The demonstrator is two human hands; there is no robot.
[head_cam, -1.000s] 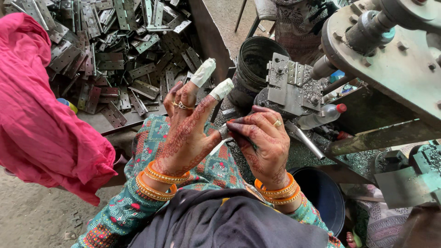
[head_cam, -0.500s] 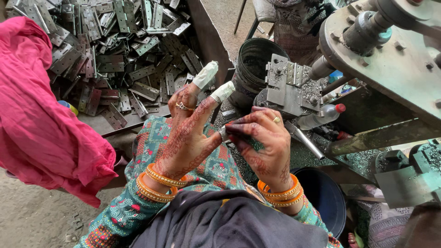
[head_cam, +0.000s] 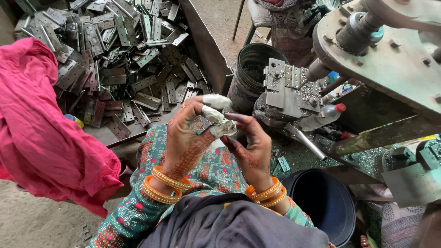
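While the left hand (head_cam: 186, 140) curls shut, its wrapped fingertips (head_cam: 215, 102) pinching a small metal piece (head_cam: 200, 123) just in front of the patterned lap, the right hand (head_cam: 250, 147) sits against it with fingers bent, working the white wrap (head_cam: 224, 128); whether it grips that wrap I cannot tell. To do this well, I judge the piece should stay pinched firmly and close to the lap, well short of the hinge pile (head_cam: 124, 55) beyond, with the wrap pulled snug over each fingertip.
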